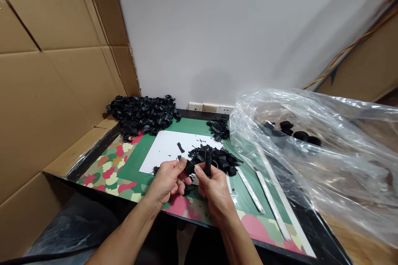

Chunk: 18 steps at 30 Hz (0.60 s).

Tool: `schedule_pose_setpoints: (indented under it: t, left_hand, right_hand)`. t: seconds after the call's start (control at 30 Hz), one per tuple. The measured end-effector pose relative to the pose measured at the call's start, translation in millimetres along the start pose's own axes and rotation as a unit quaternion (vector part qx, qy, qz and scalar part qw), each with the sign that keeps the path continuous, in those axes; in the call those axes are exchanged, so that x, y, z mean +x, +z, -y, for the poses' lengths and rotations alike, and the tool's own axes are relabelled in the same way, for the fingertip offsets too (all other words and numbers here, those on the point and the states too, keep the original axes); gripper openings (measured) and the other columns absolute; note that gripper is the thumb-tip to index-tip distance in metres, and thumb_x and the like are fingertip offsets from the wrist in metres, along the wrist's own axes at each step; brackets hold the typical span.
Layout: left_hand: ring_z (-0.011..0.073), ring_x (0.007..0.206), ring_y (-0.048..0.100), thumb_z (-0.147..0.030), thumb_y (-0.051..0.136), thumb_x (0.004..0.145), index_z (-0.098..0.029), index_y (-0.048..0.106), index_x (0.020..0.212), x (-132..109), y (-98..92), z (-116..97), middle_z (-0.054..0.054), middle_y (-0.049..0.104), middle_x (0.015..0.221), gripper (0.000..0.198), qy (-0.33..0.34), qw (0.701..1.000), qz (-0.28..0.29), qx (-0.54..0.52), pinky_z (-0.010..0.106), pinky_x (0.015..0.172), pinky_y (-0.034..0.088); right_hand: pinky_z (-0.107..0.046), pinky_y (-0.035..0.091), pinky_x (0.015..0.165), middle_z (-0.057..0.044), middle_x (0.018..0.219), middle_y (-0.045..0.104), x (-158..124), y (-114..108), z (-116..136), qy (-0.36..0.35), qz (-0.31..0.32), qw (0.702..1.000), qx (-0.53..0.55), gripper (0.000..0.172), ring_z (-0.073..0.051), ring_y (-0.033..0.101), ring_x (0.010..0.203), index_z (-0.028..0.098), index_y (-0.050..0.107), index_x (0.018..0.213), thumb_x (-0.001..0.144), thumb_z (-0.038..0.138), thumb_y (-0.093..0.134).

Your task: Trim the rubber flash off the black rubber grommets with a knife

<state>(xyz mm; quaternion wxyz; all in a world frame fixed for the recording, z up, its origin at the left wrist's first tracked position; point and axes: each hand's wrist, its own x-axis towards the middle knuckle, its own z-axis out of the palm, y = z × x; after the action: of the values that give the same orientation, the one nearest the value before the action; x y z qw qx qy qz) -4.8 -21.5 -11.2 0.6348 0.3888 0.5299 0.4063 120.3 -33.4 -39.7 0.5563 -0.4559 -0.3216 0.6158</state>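
Observation:
My left hand [170, 180] is closed, with thumb and fingers pinching a small black ribbed rubber piece [189, 167]. Close beside it, my right hand [216, 188] wraps round a narrow dark stick-like tool [208, 162] that points up; its exact kind is not clear. The right thumb comes up to the near side of the ribbed piece. Just beyond both hands, a heap of black ribbed rubber pieces [224, 158] partly covers a white sheet [164, 145]. A loose black scrap [180, 147] lies on the sheet.
A large pile of black rubber pieces [146, 114] sits back left by a cardboard wall [62, 78]. A smaller black pile [219, 128] is at the back. On the right, a clear plastic bag [280, 165] holds round black parts [300, 135]. White strips [251, 190] lie on the green board [132, 165].

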Motion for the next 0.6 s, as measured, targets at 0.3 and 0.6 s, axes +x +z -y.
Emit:
schedule_pose_setpoints:
  t: [0.3, 0.6]
  left_hand:
    - [0.0061, 0.026, 0.048, -0.058, 0.067, 0.065, -0.013, 0.055, 0.063, 7, 8.4, -2, 0.005, 0.064, 0.049, 0.046, -0.002, 0.999, 0.035, 0.02, 0.015, 0.028, 0.014]
    - [0.0061, 0.03, 0.045, -0.051, 0.071, 0.057, -0.013, 0.063, 0.066, 16, 7.7, -18, 0.002, 0.064, 0.051, 0.04, 0.072, 0.993, -0.04, 0.087, 0.016, 0.03, 0.018]
  right_hand:
    - [-0.018, 0.02, 0.034, 0.012, 0.043, 0.035, 0, -13, 8, 0.013, -0.02, 0.998, 0.056, 0.045, -0.003, 0.025, 0.034, 0.016, 0.058, 0.07, 0.054, 0.05, 0.082]
    - [-0.016, 0.017, 0.032, 0.014, 0.041, 0.029, 4, -26, 27, -0.013, -0.039, 0.995, 0.087, 0.045, -0.002, 0.021, 0.034, 0.018, 0.053, 0.067, 0.052, 0.05, 0.082]
